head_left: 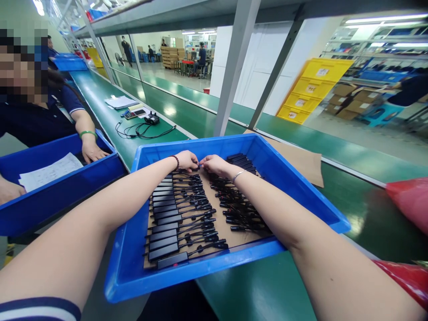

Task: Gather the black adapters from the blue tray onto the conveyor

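A blue plastic bin (302, 196) stands tilted before me, lined with cardboard (219, 223). Black power adapters (167, 238) with short cables lie side by side in a row on its left. Their cable ends (210, 232) point towards the middle. On the right, another row of black adapters (240, 162) is partly covered by my forearm. My left hand (186, 160) is closed on a black adapter at the far end of the left row, mostly hidden by the fingers. Close beside it, my right hand (216, 165) has its fingers pinched together; what they hold is too small to make out.
At left, a person's hand (92, 149) reaches into another blue bin (63, 196) holding paper sheets (50, 171). A phone (136, 114), papers (120, 102) and a cabled black adapter (152, 118) lie on the green bench (93, 89). A grey post (236, 67) rises behind my bin.
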Motion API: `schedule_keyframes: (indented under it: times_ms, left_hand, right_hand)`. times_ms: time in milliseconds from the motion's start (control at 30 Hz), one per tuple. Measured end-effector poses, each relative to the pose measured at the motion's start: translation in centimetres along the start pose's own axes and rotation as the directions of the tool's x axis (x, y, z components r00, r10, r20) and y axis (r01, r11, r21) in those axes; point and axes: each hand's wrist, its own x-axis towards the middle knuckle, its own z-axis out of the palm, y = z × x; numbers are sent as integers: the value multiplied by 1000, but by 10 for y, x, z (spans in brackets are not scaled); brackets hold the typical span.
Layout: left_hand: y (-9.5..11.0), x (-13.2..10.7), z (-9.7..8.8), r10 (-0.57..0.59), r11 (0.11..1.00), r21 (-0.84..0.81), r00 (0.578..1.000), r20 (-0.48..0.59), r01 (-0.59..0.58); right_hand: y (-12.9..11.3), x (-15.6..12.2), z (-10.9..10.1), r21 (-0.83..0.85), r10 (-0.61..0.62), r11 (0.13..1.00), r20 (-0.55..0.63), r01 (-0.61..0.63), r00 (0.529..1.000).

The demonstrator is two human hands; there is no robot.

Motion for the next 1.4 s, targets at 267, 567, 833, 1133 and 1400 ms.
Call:
schedule_keyframes:
  times_ms: [267,567,833,1133,1400]
  left_hand:
    - [-2,4,0,-17,1000,-21,999,-29,17]
    - [-1,2,1,-26,999,-44,1000,-12,26]
    - [-2,6,2,-52,996,-75,998,-22,50]
    - [-7,12,2,-66,995,-78,997,-36,63]
    - [-4,8,5,-59,984,-169,998,-7,57]
  right_hand:
    - [4,2,1,-16,-69,998,-8,69,998]
    - [9,4,11,-49,-109,993,-47,106,993]
    - [16,10,11,-78,-134,989,-63,129,989]
    - [17,10,14,-84,-144,987,-69,138,987]
    - [15,5,14,-176,-138,977,-65,125,988]
